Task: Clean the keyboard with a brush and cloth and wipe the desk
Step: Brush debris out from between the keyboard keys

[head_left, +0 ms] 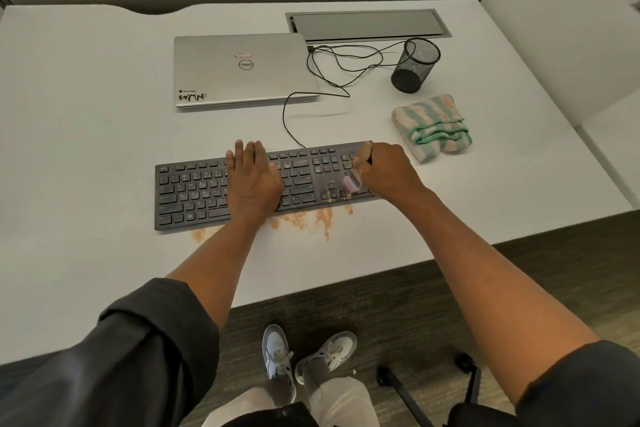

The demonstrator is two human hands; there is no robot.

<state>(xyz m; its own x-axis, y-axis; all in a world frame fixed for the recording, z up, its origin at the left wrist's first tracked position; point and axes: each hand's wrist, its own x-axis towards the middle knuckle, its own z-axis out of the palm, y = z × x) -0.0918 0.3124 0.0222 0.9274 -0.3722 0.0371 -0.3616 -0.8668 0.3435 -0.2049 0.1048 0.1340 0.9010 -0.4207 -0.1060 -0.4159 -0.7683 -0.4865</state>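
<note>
A black keyboard [194, 191] lies across the white desk [86, 114]. My left hand [252, 177] rests flat on its middle keys with straight fingers. My right hand [384, 170] grips a small brush [351, 182] whose pinkish bristles touch the keys near the arrow cluster at the keyboard's right end. Orange-brown crumbs [311, 220] are scattered on the desk along the keyboard's front edge, and a few sit on the keys by the bristles. A folded green-and-cream striped cloth [433, 125] lies on the desk to the right of the keyboard, untouched.
A closed silver laptop [242, 69] sits behind the keyboard, with black cables [332, 80] looping beside it. A black mesh pen cup [415, 64] stands at the back right near a grey cable hatch [367, 24]. A chair base [433, 388] is on the floor.
</note>
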